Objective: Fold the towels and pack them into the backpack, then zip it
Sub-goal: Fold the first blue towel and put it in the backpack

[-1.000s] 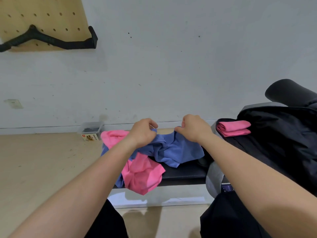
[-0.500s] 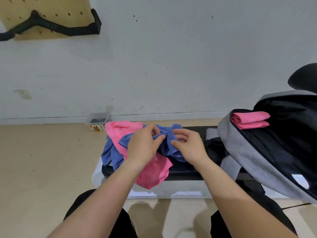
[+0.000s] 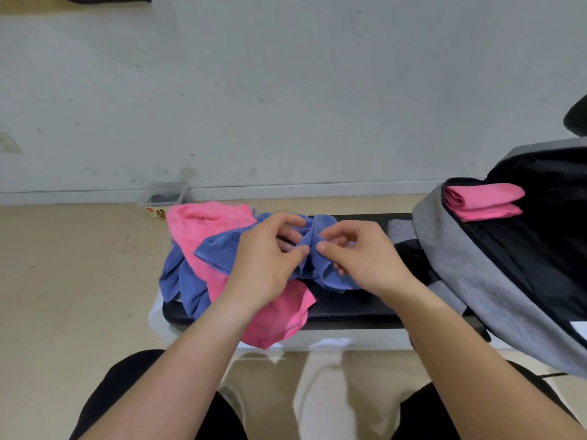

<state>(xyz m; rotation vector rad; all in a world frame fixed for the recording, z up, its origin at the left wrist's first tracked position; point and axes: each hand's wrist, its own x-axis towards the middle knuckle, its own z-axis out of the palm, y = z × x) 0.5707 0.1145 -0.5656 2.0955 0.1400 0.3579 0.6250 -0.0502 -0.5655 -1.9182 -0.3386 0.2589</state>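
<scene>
A crumpled blue towel (image 3: pixel 219 249) lies on top of a loose pink towel (image 3: pixel 276 319) on a black bench (image 3: pixel 349 308). Another blue towel (image 3: pixel 181 284) hangs at the bench's left end. My left hand (image 3: pixel 266 262) and my right hand (image 3: pixel 359 258) sit close together over the top blue towel, both pinching its bunched cloth between thumb and fingers. On the right stands an open grey backpack (image 3: pixel 470 274) with a dark lining, and a folded pink towel (image 3: pixel 482 201) rests inside its opening.
A small clear box with a printed label (image 3: pixel 162 200) stands on the tan floor by the white wall, behind the bench's left end. A dark rounded object (image 3: pixel 576 117) shows at the right edge above the backpack. My dark-clothed knees fill the bottom.
The view has tilted down and shifted. My hands came together from a spread, raised hold and now gather the blue towel low on the bench.
</scene>
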